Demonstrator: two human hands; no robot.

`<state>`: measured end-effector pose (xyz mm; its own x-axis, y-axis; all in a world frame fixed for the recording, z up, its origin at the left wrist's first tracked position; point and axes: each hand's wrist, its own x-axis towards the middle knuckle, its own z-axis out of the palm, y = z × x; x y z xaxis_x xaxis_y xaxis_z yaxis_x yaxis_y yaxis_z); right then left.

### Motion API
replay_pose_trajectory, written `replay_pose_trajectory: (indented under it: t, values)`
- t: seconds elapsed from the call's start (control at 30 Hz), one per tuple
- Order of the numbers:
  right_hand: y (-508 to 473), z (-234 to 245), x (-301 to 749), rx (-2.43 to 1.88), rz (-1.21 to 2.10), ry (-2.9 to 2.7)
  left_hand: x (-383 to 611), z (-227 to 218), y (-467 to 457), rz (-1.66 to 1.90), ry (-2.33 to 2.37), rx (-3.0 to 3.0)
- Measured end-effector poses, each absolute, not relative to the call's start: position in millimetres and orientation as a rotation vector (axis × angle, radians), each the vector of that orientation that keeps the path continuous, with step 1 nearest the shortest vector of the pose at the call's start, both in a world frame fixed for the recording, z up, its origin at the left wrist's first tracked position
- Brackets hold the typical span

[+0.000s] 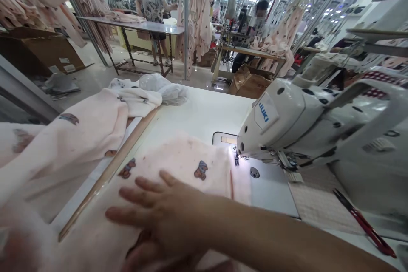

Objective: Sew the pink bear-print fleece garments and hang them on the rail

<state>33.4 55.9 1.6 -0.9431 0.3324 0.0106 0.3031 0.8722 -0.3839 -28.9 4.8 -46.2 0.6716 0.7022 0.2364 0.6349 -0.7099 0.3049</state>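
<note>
My right hand reaches in from the lower right. It lies palm down with fingers spread on a pale pink fabric piece printed with small bears. The fabric runs up to the needle area of a white sewing machine, where a light shines beside the presser foot. At the lower left edge, a motion-smeared shape looks like my left hand, close to the pink cloth; its fingers cannot be made out.
More bear-print fabric hangs over the table's left edge, beside a clear plastic bag. Red-handled snips lie at right. Beyond stand a metal-legged table, a cardboard box, hanging garments and two other people.
</note>
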Motion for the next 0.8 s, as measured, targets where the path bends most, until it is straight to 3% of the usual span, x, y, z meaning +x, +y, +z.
replay_pose_trajectory:
  t: [0.07, 0.23, 0.37, 0.5, 0.8]
  values:
    - [93.7, -10.3, 18.6, -0.648, 0.474, -2.983, -39.1, -37.1, -2.7, 0.534, 1.124, 2.641]
    - [145.8, -6.4, 30.1, -1.462, 0.316, -2.594, -93.6, -27.5, 33.8, 0.503, 1.335, 2.622]
    - [67.4, -4.2, 81.3, -1.076, 0.221, -2.759, -167.1, -24.1, 60.2, 0.111, 1.064, 2.893]
    - [-8.6, -16.3, 129.0, -0.703, -0.181, -2.653, -188.8, -8.3, 49.2, 0.034, 1.027, 2.944]
    - [-15.0, 10.2, 159.6, -1.107, 0.498, -2.777, -111.4, -17.1, 48.1, 0.178, 1.027, 2.823]
